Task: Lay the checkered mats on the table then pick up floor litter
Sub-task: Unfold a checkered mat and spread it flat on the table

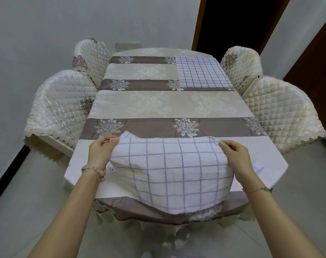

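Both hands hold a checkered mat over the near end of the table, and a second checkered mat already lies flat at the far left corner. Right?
Not quite: in the head view the laid checkered mat lies at the far right corner. Left hand and right hand do hold the near mat.

Two checkered mats are in view, both white cloth crossed by thin lines into a grid of squares. The far mat (pixel 203 72) lies flat and smooth at the table's (pixel 177 103) far right corner, its right side along the table's right edge; its lines look dark. The near mat (pixel 174 174) sits at the middle of the near edge — not flat, but billowed up into a dome, its far corners pinched and raised, its near side drooping over the table edge. Its lines are paler, greyish blue.
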